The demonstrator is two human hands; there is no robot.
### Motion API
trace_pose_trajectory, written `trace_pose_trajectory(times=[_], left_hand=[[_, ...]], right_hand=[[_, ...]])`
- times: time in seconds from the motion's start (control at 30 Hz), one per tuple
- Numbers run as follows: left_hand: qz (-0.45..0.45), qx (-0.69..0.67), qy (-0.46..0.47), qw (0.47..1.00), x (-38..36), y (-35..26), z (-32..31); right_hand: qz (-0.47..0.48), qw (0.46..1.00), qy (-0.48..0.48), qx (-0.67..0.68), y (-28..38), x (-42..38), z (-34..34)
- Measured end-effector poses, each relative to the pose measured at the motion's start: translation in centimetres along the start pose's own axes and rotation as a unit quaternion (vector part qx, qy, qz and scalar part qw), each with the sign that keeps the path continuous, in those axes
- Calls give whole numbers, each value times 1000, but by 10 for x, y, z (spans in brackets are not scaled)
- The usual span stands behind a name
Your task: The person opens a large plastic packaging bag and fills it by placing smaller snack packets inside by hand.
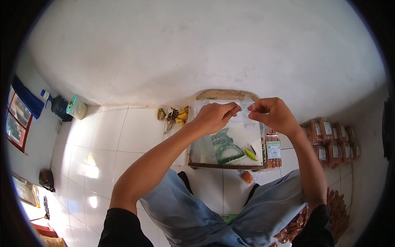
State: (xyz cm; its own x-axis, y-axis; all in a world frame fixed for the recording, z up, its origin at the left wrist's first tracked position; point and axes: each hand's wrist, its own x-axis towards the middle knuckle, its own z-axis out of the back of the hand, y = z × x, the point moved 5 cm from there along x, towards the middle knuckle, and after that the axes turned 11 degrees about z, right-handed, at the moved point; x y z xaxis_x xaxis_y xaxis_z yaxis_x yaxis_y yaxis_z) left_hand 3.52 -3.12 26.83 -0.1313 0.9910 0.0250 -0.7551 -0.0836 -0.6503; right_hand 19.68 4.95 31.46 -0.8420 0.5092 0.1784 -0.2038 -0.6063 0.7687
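Note:
My left hand (214, 116) and my right hand (272, 113) are raised above a low wooden board (224, 95) on the floor. Both pinch a small clear piece of plastic (243, 113) stretched between their fingertips. Under the hands the board carries clear plastic sheets (201, 148), a green printed label (225, 148) and a yellow-green lighter (251, 154). A sealed packet of brown snacks with a white label (273, 151) lies at the board's right edge.
Bananas (177, 115) lie on the white tiles left of the board. Rows of filled snack packets (333, 140) are stacked at the right wall, more near my right knee (294, 228). A small orange packet (247, 177) sits between my legs. A water jug (61, 108) stands far left.

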Motion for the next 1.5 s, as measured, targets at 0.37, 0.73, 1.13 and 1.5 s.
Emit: trace_pose_trajectory(times=[0.37, 0.73, 1.13, 1.5], left_hand=[[-91, -71, -47, 992, 5, -5, -4], [-310, -65, -133, 939, -14, -53, -28], [215, -199, -269, 918, -19, 51, 50], [191, -670, -62, 715, -17, 70, 14]], right_hand=[[-109, 913, 178, 352, -32, -10, -39], [265, 953, 53, -134, -79, 1, -79], [1, 833, 13, 554, -16, -17, -34], [9, 924, 16, 383, 16, -48, -34]])
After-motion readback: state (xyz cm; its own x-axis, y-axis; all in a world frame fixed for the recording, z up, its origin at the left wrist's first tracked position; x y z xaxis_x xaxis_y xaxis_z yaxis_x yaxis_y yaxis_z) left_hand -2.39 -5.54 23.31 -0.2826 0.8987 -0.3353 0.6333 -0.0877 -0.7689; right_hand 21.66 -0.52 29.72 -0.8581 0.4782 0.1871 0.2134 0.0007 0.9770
